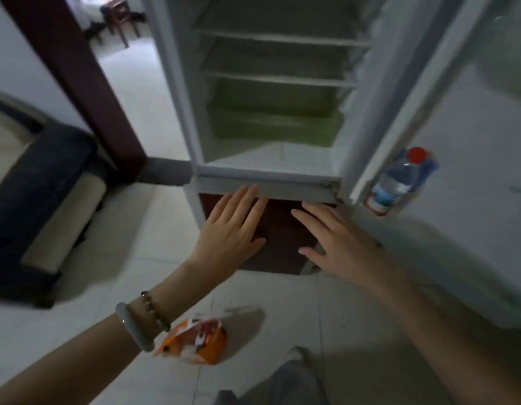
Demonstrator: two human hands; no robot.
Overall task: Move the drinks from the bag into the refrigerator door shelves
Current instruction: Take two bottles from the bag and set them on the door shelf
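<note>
The refrigerator stands open in front of me, its inner shelves bare. Its door swings out to the right. A clear water bottle with a red cap and blue label sits in a low door shelf. An orange and white bag lies on the floor tiles below my left forearm. My left hand is held out flat, fingers apart, fingertips at the fridge's lower front edge. My right hand is spread the same way beside it. Both hands hold nothing.
A dark red lower compartment front sits under the open section. A dark wooden door frame stands at the left, with a dark bench and pale cushion beside it. My leg and shoe show at the bottom.
</note>
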